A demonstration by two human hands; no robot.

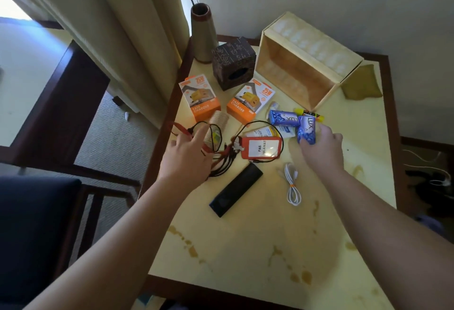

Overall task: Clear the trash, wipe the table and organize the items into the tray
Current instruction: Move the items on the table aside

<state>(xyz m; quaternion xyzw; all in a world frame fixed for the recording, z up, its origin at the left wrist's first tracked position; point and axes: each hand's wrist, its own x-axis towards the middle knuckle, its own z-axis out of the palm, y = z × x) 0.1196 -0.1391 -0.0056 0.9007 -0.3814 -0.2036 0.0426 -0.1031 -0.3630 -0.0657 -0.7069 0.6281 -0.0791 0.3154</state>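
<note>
Fingers of the right hand (319, 147) curl around a blue Lux soap packet (306, 129) at frame centre-right. The left hand (188, 154), fingers extended, touches tangled red-and-black cables (221, 159) beside an orange card holder (261, 148). The cream open-fronted tray (307, 63) stands upper right.

Glossy stained table (282, 236), glossy blue soap wrapper (305, 130), cardboard charger box (249, 103)
</note>
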